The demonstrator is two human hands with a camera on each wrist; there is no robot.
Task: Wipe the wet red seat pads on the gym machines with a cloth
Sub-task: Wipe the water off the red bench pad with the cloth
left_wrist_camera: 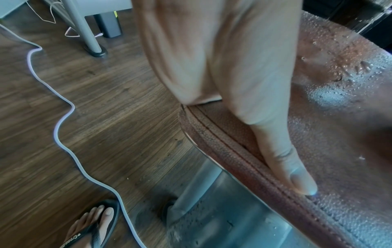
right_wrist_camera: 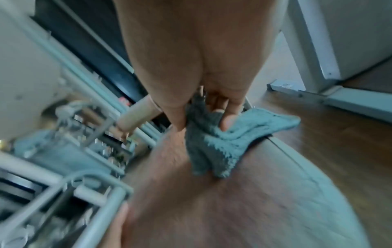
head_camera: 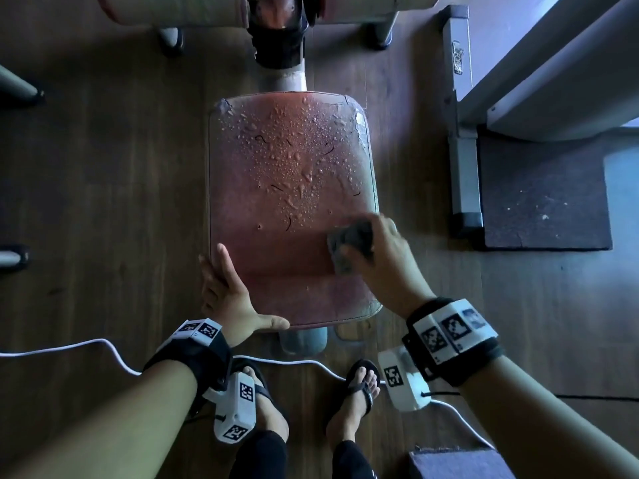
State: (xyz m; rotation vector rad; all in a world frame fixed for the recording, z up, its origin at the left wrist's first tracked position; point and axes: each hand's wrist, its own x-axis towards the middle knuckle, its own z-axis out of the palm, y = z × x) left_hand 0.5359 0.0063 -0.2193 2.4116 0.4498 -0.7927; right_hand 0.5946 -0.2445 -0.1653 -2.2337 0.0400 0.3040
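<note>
The red seat pad [head_camera: 276, 167] fills the middle of the head view. Water drops and a few dark hairs cover its far half; its near half looks dull and smooth. At the pad's right edge my right hand [head_camera: 371, 242] grips a bunched grey cloth [head_camera: 349, 243] pressed down on the surface. The right wrist view shows the cloth [right_wrist_camera: 222, 142] pinched between thumb and fingers on the pad [right_wrist_camera: 254, 201]. My left hand [head_camera: 238, 295] rests open on the near left corner. Its thumb [left_wrist_camera: 297, 176] lies along the stitched front seam of the pad [left_wrist_camera: 339, 117].
The seat's pale post [head_camera: 283, 77] rises beyond the pad. A grey machine frame [head_camera: 463, 133] and a dark mat [head_camera: 543, 195] lie to the right. A white cable [head_camera: 114, 350] snakes over the wooden floor by my sandalled feet [head_camera: 359, 385].
</note>
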